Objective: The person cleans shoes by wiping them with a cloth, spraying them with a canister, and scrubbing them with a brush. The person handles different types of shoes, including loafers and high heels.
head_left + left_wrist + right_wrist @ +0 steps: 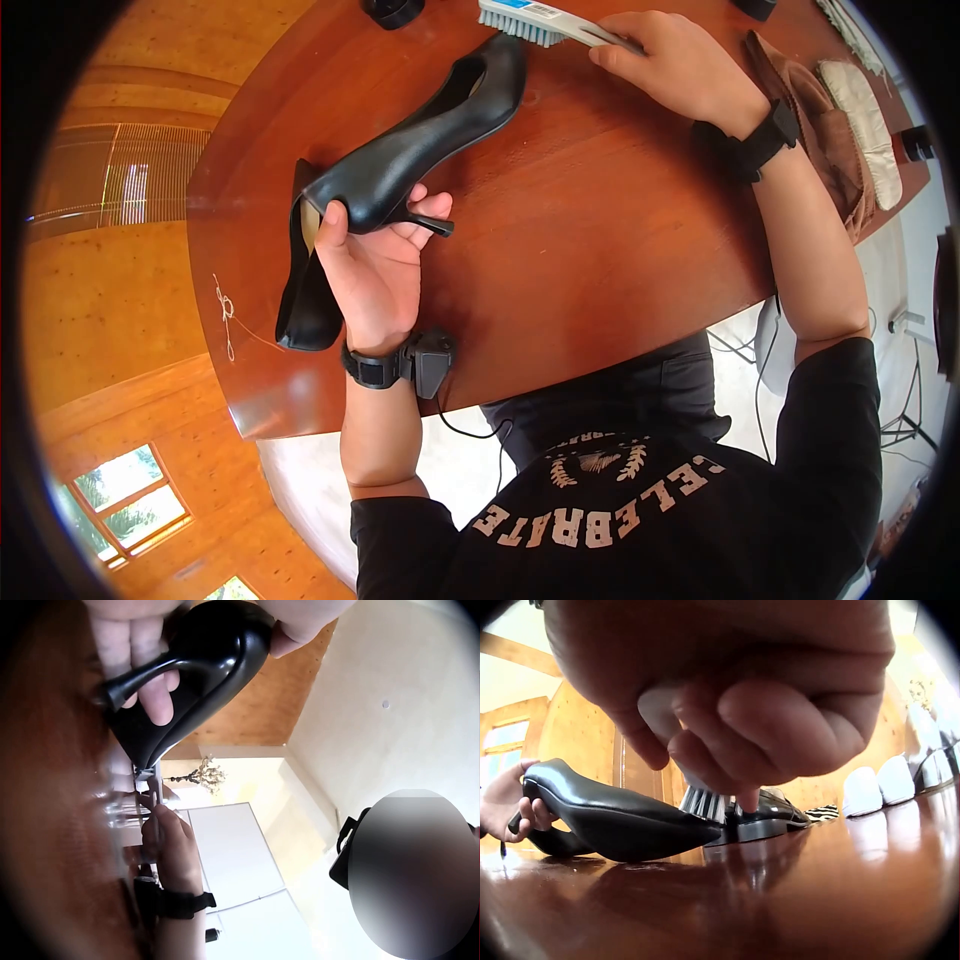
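Note:
A black heeled shoe (pixel 400 150) is gripped at its heel end by the left hand (pixel 375 270), thumb on the back and fingers around the thin heel. In the left wrist view the glossy heel part (pixel 217 660) fills the top, fingers beside the stem. The right hand (pixel 690 75) holds a brush (pixel 540 22) by its handle, bristles at the shoe's toe. In the right wrist view the bristles (pixel 703 804) meet the toe of the shoe (pixel 622 821), below the curled fingers of the right hand (pixel 742 697). A second black shoe (pixel 308 310) lies beside the left hand.
Brown cloth (pixel 815 130) and a cream pad (pixel 862 130) lie at the right edge of the wooden table (pixel 600 240). A thin string (pixel 226 310) lies at the left. Another black shoe (pixel 761 825) and white shoes (pixel 877 787) stand farther back.

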Motion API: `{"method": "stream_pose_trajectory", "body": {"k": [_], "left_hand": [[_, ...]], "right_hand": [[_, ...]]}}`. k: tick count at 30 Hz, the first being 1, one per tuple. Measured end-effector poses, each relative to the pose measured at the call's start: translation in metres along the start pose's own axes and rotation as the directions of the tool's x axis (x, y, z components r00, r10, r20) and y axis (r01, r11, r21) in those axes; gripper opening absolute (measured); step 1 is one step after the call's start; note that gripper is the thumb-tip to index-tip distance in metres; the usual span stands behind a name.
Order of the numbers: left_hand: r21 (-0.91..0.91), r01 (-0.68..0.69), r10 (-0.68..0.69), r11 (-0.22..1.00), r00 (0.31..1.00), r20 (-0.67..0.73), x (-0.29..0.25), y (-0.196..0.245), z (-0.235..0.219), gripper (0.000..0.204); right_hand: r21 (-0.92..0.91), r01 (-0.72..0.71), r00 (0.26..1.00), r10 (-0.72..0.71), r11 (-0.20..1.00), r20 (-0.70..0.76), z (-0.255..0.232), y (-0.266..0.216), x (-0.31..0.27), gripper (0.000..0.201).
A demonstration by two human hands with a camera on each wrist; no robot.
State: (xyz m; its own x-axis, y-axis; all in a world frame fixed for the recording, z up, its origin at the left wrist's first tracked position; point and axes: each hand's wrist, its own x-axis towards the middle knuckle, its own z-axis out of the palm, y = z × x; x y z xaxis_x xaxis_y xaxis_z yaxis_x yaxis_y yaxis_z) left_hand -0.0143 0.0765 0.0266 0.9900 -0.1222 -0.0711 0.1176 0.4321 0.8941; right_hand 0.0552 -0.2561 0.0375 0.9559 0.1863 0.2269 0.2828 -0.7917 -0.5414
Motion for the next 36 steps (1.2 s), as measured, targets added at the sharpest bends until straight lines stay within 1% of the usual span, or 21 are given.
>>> {"method": "stream_pose_trajectory", "body": {"k": [5, 8, 11, 14, 17, 20, 21, 23, 26, 29, 32, 36], "left_hand": [[-0.008, -0.001, 0.001, 1.000, 1.000, 0.010, 0.001, 0.000, -0.002, 0.064], [-0.008, -0.004, 0.004, 1.000, 1.000, 0.012, 0.001, -0.001, -0.003, 0.064], [-0.002, -0.016, 0.016, 1.000, 1.000, 0.021, 0.000, -0.001, -0.001, 0.064], [0.044, -0.050, 0.049, 0.998, 0.998, 0.027, 0.001, -0.004, -0.004, 0.063], [0.088, -0.092, 0.087, 0.992, 0.995, 0.052, 0.000, -0.004, 0.003, 0.061], [0.132, -0.200, 0.204, 0.971, 0.979, -0.018, 0.000, -0.009, 0.019, 0.058], [0.193, -0.197, 0.199, 0.961, 0.980, 0.012, -0.001, -0.008, 0.016, 0.058], [0.311, -0.192, 0.180, 0.931, 0.981, 0.069, -0.004, -0.006, 0.010, 0.057], [0.389, -0.290, 0.294, 0.875, 0.955, 0.051, -0.007, 0.002, 0.022, 0.057], [0.486, -0.422, 0.426, 0.766, 0.898, 0.108, -0.002, 0.004, 0.013, 0.061], [0.609, -0.451, 0.418, 0.652, 0.884, 0.207, -0.003, 0.007, 0.008, 0.061], [0.612, -0.456, 0.415, 0.646, 0.883, 0.220, -0.005, 0.008, 0.010, 0.053]], "right_hand": [[0.098, 0.073, 0.997, -0.074, 0.992, 0.003, 0.001, -0.012, -0.005, 0.038], [-0.023, -0.023, 1.000, 0.023, 0.999, 0.013, 0.001, -0.003, 0.000, 0.038], [0.007, 0.009, 1.000, -0.009, 1.000, -0.007, 0.001, -0.004, -0.001, 0.039], [0.058, 0.061, 0.998, -0.062, 0.996, 0.005, 0.000, -0.012, -0.004, 0.039], [-0.049, -0.025, 1.000, 0.025, 0.998, -0.007, 0.001, -0.003, -0.001, 0.039], [-0.050, -0.067, 0.998, 0.067, 0.996, 0.003, -0.002, -0.008, -0.002, 0.040], [-0.053, -0.079, 0.997, 0.079, 0.996, 0.014, -0.003, -0.010, -0.002, 0.040], [-0.057, -0.105, 0.994, 0.108, 0.993, 0.037, -0.006, -0.015, -0.003, 0.040], [-0.041, -0.101, 0.995, 0.101, 0.994, 0.015, -0.004, -0.010, -0.002, 0.040], [-0.044, -0.113, 0.994, 0.113, 0.993, 0.005, -0.002, -0.008, -0.002, 0.040], [-0.057, -0.121, 0.992, 0.122, 0.991, 0.012, -0.003, -0.013, -0.003, 0.039], [-0.065, -0.109, 0.993, 0.111, 0.992, 0.026, -0.001, -0.010, -0.002, 0.040]]}}
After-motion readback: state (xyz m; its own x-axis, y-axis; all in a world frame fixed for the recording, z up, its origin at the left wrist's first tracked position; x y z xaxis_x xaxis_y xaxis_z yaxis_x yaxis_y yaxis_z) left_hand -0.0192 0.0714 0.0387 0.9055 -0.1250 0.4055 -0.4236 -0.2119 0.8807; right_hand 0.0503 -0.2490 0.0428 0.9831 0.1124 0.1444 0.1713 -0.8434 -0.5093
